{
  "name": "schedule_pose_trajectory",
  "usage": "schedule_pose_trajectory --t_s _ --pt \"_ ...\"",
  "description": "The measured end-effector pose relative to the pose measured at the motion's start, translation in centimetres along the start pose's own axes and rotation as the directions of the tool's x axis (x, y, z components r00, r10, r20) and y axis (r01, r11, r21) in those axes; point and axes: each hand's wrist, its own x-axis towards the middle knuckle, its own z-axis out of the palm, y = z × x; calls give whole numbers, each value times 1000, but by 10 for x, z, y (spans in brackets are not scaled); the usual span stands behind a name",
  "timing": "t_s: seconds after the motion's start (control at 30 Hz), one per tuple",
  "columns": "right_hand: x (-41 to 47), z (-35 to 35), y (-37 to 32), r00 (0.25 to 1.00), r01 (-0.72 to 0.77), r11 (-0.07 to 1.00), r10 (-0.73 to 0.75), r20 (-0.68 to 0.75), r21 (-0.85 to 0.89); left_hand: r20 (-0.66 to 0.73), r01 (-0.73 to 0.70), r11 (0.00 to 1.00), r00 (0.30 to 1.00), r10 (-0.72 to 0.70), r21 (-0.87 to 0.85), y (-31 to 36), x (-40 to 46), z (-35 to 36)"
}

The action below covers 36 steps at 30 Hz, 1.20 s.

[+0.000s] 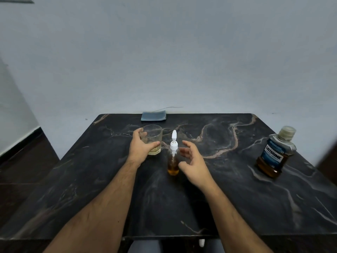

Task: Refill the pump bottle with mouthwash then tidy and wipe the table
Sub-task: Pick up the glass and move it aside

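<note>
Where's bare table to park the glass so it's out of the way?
Free patches: the left side of the table, outside the left hand, and the wide stretch between the right hand and the mouthwash bottle. Crowded: the middle, where the glass, pump bottle and both hands sit close. The folded cloth occupies the far edge.

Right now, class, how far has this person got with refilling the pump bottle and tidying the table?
Done, it seems: the pump bottle stands with its pump on and amber liquid in its lower part; the mouthwash bottle is capped. In hand: the left hand grips the glass; the right hand is open beside the pump bottle. Left: tidying, then wiping with the folded cloth.
</note>
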Motion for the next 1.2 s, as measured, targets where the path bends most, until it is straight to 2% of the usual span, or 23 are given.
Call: schedule_pose_trajectory --t_s 0.17,0.3,0.5,0.77,1.2 --pt "-7 18 -9 990 48 980 -72 -118 -192 2 -4 1000 1000 4 -11 -6 -16 -3" --pt "-5 25 -20 984 53 967 -94 -154 -250 8 -5 1000 1000 5 -22 -8 -26 -7" --pt "-10 11 -19 963 96 968 -149 -223 -232 45 -11 998 999 14 -64 -3 -37 -2" --pt "-27 -29 -13 931 151 986 -167 -326 -74 168 -16 997 985 29 -76 1 -49 33" --pt "-43 -64 -17 914 197 967 -240 -328 -158 250 -21 991 967 54 -134 6 -63 56"
